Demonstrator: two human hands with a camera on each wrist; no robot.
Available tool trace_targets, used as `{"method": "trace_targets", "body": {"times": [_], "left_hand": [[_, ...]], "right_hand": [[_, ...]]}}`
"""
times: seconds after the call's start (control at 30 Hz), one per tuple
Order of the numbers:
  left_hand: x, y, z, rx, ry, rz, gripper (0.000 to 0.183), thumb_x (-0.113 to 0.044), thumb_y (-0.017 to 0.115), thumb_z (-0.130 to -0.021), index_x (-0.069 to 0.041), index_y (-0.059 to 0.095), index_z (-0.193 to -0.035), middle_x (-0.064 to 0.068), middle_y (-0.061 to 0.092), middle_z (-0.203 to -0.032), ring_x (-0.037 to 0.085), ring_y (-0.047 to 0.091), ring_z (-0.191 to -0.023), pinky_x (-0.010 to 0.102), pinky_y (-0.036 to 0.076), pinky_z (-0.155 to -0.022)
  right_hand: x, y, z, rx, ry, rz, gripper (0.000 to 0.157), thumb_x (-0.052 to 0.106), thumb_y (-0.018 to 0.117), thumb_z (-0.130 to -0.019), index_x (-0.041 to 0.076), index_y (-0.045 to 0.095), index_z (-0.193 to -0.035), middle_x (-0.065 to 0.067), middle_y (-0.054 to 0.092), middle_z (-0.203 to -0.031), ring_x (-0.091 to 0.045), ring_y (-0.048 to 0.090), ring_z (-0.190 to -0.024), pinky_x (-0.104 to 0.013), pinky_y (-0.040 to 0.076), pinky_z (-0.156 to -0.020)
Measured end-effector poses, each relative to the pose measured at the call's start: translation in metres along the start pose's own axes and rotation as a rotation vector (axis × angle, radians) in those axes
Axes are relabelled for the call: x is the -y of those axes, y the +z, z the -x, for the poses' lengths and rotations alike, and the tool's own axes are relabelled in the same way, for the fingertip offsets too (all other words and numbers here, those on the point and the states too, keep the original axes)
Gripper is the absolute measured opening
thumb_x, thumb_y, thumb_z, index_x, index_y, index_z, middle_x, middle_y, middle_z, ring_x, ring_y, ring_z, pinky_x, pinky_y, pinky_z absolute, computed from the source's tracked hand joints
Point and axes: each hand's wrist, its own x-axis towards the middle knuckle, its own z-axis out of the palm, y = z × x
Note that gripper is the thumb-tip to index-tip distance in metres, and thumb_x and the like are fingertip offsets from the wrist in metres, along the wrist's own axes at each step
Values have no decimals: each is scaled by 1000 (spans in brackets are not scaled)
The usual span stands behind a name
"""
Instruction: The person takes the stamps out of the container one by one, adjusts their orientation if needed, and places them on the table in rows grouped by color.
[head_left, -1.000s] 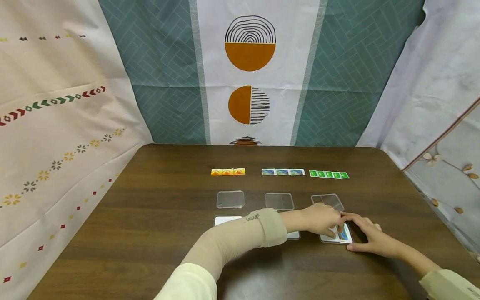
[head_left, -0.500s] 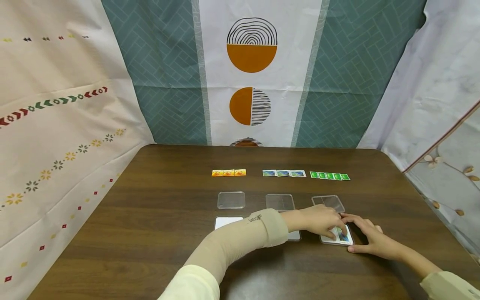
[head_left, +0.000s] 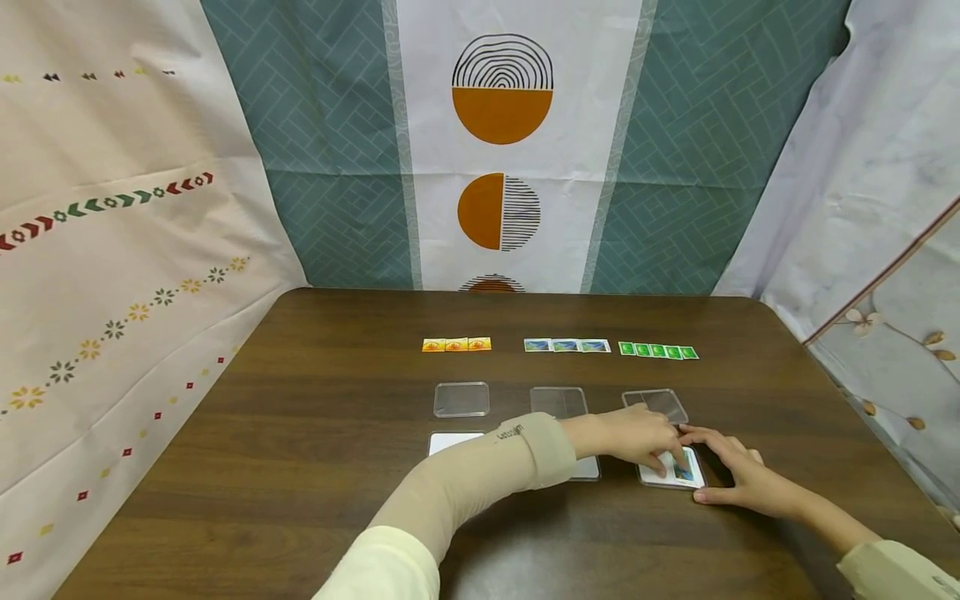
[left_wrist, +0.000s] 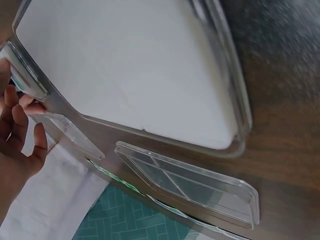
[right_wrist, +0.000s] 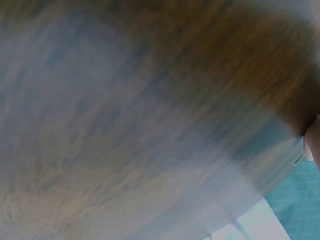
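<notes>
A shallow clear plastic case (head_left: 672, 478) with a white insert lies at the right front of the table. On its right part is a small blue-green picture card (head_left: 685, 468), stamp-like in size. My left hand (head_left: 645, 437) reaches across from the left, its index finger and thumb down at the card and insert; they press there and do not visibly pinch anything. In the left wrist view that hand (left_wrist: 17, 145) has its other fingers loosely bent. My right hand (head_left: 746, 479) grips the case's right end, thumb at the near corner and index finger at the far one. The right wrist view is blurred.
Three clear lids, left (head_left: 461, 400), middle (head_left: 558, 402) and right (head_left: 656, 404), lie behind the cases. Farther back are rows of orange (head_left: 456, 344), blue (head_left: 566, 345) and green picture cards (head_left: 657, 350). My left forearm partly covers two more white-lined cases, left (head_left: 450, 442) and middle (head_left: 588, 471).
My left index finger has shifted a little over the picture card, slightly back from its reach half a second ago. The right hand stays at the case's end.
</notes>
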Motion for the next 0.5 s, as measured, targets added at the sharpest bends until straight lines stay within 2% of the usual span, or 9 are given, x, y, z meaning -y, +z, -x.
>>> {"method": "trace_targets", "body": {"times": [0.2, 0.3, 0.4, 0.5], "left_hand": [[2, -1, 0, -3, 4, 12, 40, -40, 64, -82, -35, 62, -122, -15, 65, -83, -3, 54, -78, 24, 37, -90], [2, -3, 0, -5, 8, 16, 41, -40, 64, -82, -34, 62, -122, -15, 65, -84, -3, 54, -79, 29, 36, -101], [2, -4, 0, -5, 15, -3, 42, -41, 64, -82, -35, 60, -123, -15, 61, -87, -3, 51, -80, 26, 36, -98], [3, -4, -2, 14, 22, -11, 49, -41, 64, -82, -37, 54, -129, -14, 59, -87, -1, 50, -78, 21, 36, -87]], "right_hand": [[0, -1, 0, -4, 10, 19, 70, 24, 80, -72, 13, 44, -131, -3, 44, -135, 11, 25, -110, -36, 27, -74], [1, -2, -1, 2, 16, 21, 69, 25, 80, -72, 15, 44, -131, -4, 44, -136, 14, 22, -111, -37, 27, -74], [1, -1, -1, 3, 26, 15, 70, 25, 80, -73, 14, 43, -132, 2, 43, -137, 18, 19, -110, -36, 26, -75], [0, -1, -1, 5, 25, 14, 72, 26, 79, -73, 12, 42, -134, 5, 42, -137, 19, 19, -110, -35, 26, -74]]}}
